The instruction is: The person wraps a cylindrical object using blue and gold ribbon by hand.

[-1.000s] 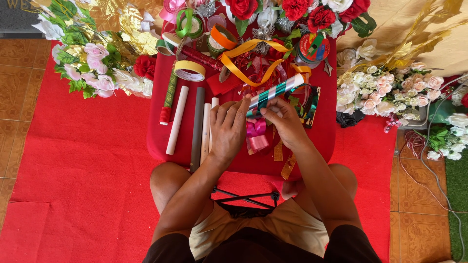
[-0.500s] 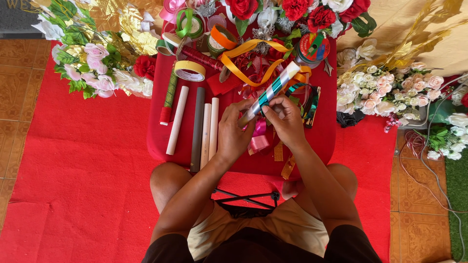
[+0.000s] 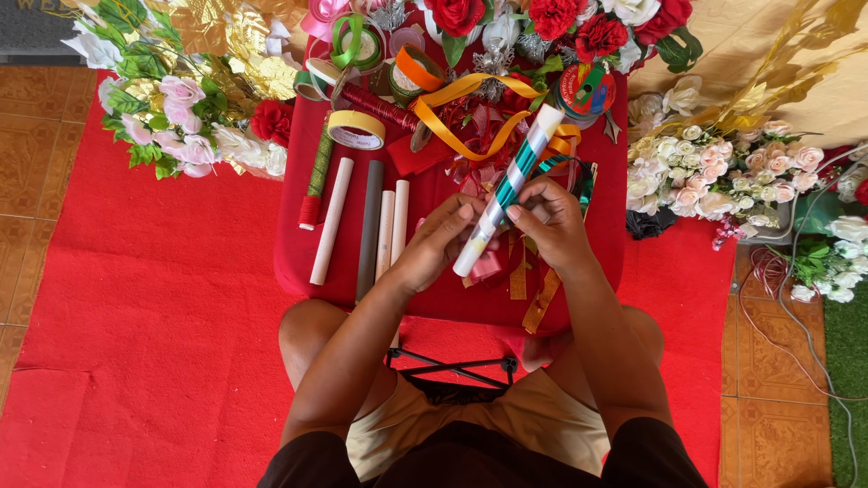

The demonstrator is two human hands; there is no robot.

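Wrapping step, by my judgement: left hand (image 3: 443, 239) and right hand (image 3: 547, 221) both closed on white tube (image 3: 506, 194), tilted above red counter (image 3: 434, 298); teal ribbon (image 3: 511, 181) spirals round it. Next calls for steady ribbon tension.

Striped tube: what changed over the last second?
The striped tube swung from near-level to steeply tilted, its far end now up and away from the person. Left hand and right hand kept hold throughout. The plain tubes on the red table stayed put.
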